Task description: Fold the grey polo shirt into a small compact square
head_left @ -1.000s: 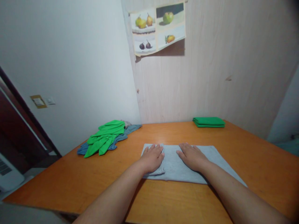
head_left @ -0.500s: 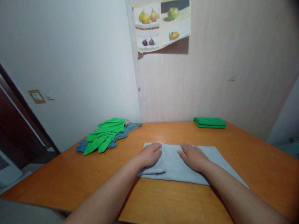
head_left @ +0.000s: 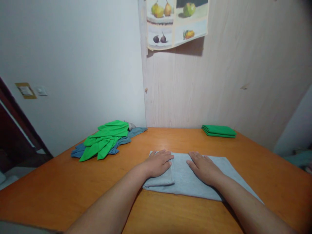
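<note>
A light grey cloth [head_left: 181, 177] lies flat on the orange wooden table [head_left: 73, 191], with its left end folded over into a short flap. My left hand [head_left: 158, 163] rests palm down on that flap, fingers stretched out. My right hand [head_left: 203, 168] lies flat on the middle of the cloth, fingers extended toward the wall. Neither hand grips anything; both press on the fabric.
A heap of unfolded green cloths [head_left: 104, 139] on a blue cloth [head_left: 78, 151] sits at the table's far left. A folded green cloth [head_left: 218, 131] lies at the far right, by the wooden wall panel. A fruit poster [head_left: 176, 24] hangs above.
My left hand's fingers have spread flat again on the folded flap. The camera has tilted slightly, shifting the scene. The right hand stays where it was on the cloth.
</note>
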Available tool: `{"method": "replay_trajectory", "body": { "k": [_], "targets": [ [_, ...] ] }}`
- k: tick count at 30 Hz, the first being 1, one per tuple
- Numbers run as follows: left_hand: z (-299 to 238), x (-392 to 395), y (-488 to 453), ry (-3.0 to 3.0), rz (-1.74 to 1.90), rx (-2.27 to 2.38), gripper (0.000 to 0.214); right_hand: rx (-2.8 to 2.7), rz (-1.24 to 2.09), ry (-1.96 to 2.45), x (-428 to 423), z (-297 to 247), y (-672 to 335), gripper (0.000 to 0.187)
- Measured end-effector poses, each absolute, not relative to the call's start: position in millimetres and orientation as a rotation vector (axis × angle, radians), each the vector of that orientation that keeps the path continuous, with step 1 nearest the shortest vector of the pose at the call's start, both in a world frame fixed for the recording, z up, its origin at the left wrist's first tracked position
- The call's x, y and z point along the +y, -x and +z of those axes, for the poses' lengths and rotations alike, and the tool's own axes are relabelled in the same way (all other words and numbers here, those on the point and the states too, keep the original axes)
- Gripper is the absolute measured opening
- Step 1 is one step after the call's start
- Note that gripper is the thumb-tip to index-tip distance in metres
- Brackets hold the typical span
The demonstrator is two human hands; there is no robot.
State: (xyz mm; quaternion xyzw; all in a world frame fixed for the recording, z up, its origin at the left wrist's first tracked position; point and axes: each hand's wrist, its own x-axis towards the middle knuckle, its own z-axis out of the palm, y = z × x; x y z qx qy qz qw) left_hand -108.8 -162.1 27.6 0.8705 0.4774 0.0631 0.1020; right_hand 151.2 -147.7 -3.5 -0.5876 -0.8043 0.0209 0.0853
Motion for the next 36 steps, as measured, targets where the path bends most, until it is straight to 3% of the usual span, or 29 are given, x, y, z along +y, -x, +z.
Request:
{"method": "replay_trajectory", "body": {
  "k": [4,11,15,22,36],
  "targets": [
    [31.8,-163.0,108.2,-2.548,0.155,1.382,0.050,-2.342,0.019,1.572,-156.7,3.4,-147.4,0.056],
    [31.8,-162.0,111.6,-2.485,0.232,1.336,0.050,-2.304,0.165,0.822,-204.0,31.9,-116.6,0.026],
    [31.2,-157.7,114.2,-2.434,0.279,1.280,0.048,-2.324,0.179,0.675,-232.0,44.5,-104.1,0.014],
    [33.5,-154.2,114.8,-2.397,0.286,1.247,0.049,-2.560,0.028,0.609,-261.5,39.5,-86.5,0.019],
    [33.4,-156.8,114.4,-2.518,0.318,1.207,0.047,-2.687,-0.211,1.108,-287.7,25.5,-34.9,0.033]
  ]
}}
